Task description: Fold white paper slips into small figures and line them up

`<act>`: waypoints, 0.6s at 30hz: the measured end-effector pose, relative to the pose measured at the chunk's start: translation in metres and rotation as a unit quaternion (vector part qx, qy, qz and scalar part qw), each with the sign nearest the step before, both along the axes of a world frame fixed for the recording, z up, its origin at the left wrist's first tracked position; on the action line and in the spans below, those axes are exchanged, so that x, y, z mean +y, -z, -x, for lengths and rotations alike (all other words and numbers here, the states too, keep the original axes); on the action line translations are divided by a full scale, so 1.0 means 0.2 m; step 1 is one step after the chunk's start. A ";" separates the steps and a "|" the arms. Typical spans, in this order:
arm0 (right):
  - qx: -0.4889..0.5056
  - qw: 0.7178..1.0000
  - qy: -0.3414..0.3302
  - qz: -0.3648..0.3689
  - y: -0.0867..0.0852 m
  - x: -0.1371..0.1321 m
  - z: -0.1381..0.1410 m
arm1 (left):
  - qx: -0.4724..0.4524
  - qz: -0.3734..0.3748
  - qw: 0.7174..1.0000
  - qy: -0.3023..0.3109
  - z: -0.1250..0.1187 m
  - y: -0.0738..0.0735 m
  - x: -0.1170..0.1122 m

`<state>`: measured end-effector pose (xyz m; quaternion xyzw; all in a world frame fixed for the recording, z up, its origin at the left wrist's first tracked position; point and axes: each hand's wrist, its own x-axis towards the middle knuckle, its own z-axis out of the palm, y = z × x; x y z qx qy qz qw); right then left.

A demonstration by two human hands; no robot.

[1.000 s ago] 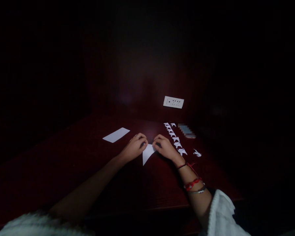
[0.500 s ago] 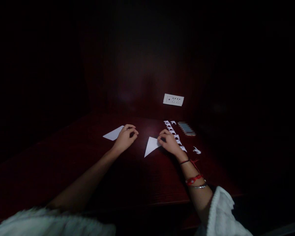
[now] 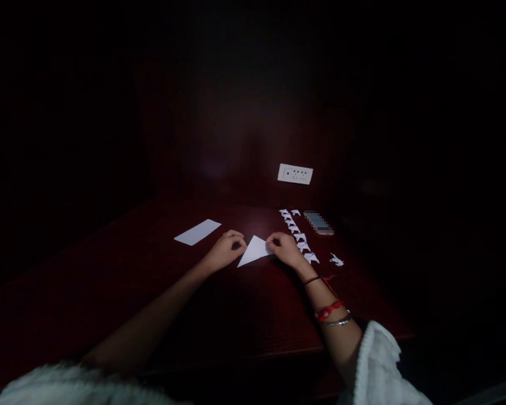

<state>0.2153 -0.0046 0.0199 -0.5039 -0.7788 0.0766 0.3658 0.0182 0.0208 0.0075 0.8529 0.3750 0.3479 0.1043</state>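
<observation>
A white paper folded into a triangle (image 3: pixel 254 251) lies on the dark red table (image 3: pixel 152 281). My right hand (image 3: pixel 285 249) pinches the triangle's right corner, fingers closed on it. My left hand (image 3: pixel 225 250) rests with curled fingers at the triangle's top left edge, touching it or very close. Red bracelets and a metal bangle circle my right wrist.
A flat white sheet (image 3: pixel 197 232) lies to the left of my hands. A row of several small folded white paper pieces (image 3: pixel 298 236) runs at the right, one more (image 3: pixel 336 260) apart. A phone (image 3: pixel 318 223) lies beyond them. A white wall socket (image 3: pixel 295 174) is behind. The room is very dark.
My left hand went out to the flat sheet and has come back to the triangle. The triangle has been turned, its long point now aiming left.
</observation>
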 end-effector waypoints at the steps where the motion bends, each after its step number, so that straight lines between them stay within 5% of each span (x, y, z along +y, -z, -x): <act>1: -0.003 1.000 -0.001 0.009 0.00 0.00 0.00 | 0.001 -0.004 1.000 0.002 0.00 0.00 0.00; 7: -0.016 0.998 -0.003 0.059 0.02 0.00 0.01 | 0.027 -0.027 0.999 0.015 -0.01 -0.02 -0.05; 12: -0.011 0.994 0.005 0.108 0.03 -0.01 0.01 | 0.123 -0.023 0.987 0.098 -0.01 0.02 -0.05; 18: 0.071 0.987 0.037 0.139 0.08 0.05 -0.02 | 0.176 -0.008 0.977 0.121 0.00 0.04 -0.04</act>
